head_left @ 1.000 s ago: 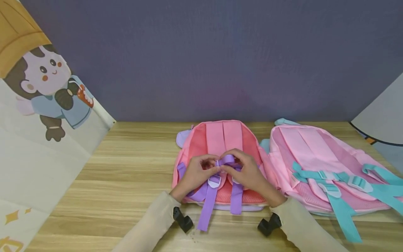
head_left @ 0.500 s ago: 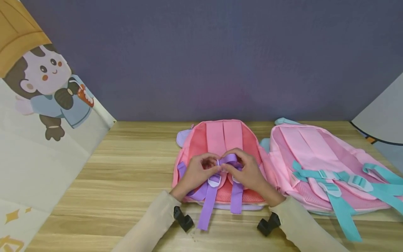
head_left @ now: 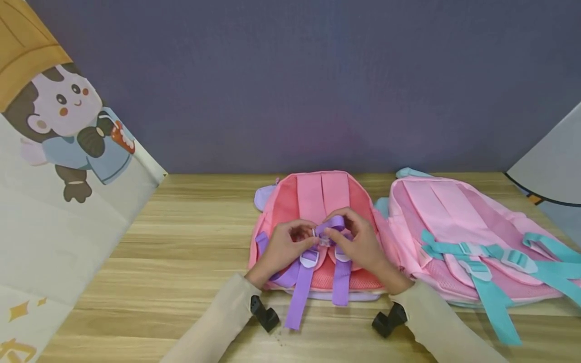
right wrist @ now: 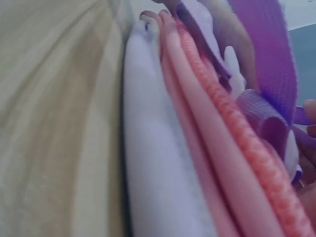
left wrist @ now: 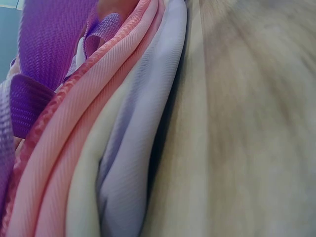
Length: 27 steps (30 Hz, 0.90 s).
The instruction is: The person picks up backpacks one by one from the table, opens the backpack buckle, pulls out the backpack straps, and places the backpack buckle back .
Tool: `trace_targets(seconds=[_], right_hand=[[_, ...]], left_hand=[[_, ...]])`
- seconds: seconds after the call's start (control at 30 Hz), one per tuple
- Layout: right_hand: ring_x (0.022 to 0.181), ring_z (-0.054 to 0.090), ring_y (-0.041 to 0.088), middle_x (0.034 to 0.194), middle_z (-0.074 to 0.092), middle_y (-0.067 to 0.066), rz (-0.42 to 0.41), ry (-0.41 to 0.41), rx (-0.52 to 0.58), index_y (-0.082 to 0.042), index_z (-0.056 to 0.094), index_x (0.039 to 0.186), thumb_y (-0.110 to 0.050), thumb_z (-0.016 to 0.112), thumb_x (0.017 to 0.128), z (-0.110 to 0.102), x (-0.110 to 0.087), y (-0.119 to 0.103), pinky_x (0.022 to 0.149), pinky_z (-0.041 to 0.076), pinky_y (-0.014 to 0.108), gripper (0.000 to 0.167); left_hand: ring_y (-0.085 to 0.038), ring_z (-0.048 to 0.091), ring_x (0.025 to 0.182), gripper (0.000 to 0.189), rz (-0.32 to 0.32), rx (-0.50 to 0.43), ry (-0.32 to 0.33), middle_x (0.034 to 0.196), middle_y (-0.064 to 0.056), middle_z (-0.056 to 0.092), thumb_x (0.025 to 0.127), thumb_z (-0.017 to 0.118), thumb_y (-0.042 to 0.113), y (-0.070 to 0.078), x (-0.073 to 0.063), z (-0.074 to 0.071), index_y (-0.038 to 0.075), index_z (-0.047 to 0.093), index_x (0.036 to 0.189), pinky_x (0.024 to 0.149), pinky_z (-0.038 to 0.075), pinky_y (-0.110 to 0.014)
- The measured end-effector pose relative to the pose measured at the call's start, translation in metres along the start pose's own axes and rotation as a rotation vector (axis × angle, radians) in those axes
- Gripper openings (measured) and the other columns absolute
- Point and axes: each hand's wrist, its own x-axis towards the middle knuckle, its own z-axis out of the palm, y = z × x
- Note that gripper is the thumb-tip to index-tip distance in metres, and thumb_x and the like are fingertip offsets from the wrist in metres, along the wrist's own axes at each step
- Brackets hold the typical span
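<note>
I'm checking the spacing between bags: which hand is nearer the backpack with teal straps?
Right. The right hand is over the coral backpack, left of the teal-strapped backpack; the left hand is farther left.

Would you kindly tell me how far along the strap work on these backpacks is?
Looks done: the teal strap appears joined across the pale backpack. In hand: the left hand and right hand pinch the purple strap over the coral backpack. To go, probably: finishing that strap; I can't tell whether its buckle is fastened.
</note>
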Motion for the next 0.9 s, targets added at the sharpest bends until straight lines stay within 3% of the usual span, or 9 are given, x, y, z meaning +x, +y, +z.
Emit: trace_targets(seconds=[0.2,0.4,0.53,0.77,0.9], right_hand=[[0.083,0.057,0.005,0.091,0.060,-0.001,-0.049,0.034,0.057,0.011,0.057,0.098,0.018,0.061,0.079,-0.005,0.004,-0.005,0.077,0.048,0.016,0.021],[0.088,0.060,0.008,0.091,0.064,0.000,-0.080,0.068,0.147,0.015,0.056,0.090,0.020,0.056,0.080,-0.010,0.008,-0.008,0.084,0.048,0.016,0.011],[0.089,0.061,0.007,0.092,0.066,-0.004,-0.034,0.057,0.122,0.015,0.058,0.091,0.021,0.056,0.079,-0.016,0.011,-0.010,0.087,0.046,0.016,0.014],[0.088,0.059,0.004,0.091,0.064,-0.005,0.074,-0.079,-0.027,0.008,0.062,0.095,0.012,0.066,0.079,-0.033,0.016,-0.017,0.085,0.046,0.014,0.017],[0.086,0.058,0.003,0.092,0.063,-0.009,0.161,-0.133,-0.060,0.007,0.061,0.099,0.006,0.069,0.080,-0.044,0.018,-0.021,0.080,0.047,0.014,0.021]], left_hand=[[-0.003,0.057,0.071,0.023,0.000,0.002,-0.003,0.083,-0.014,0.067,0.081,0.073,0.007,0.000,0.001,0.001,-0.001,0.068,0.102,0.064,0.049,-0.019],[-0.004,0.056,0.070,0.022,0.000,-0.001,0.005,0.082,-0.014,0.067,0.081,0.073,0.007,0.000,0.002,0.001,-0.001,0.069,0.101,0.063,0.048,-0.019],[-0.004,0.057,0.069,0.022,-0.011,-0.010,0.010,0.082,-0.015,0.067,0.081,0.073,0.007,0.001,0.001,0.000,-0.001,0.069,0.101,0.063,0.048,-0.019],[-0.004,0.056,0.070,0.022,-0.015,-0.032,0.012,0.083,-0.017,0.067,0.081,0.073,0.007,0.000,0.000,0.000,-0.002,0.069,0.101,0.063,0.048,-0.019],[-0.004,0.056,0.069,0.023,-0.021,-0.040,0.019,0.082,-0.018,0.066,0.081,0.074,0.007,-0.001,0.001,0.000,-0.002,0.069,0.101,0.062,0.047,-0.018]])
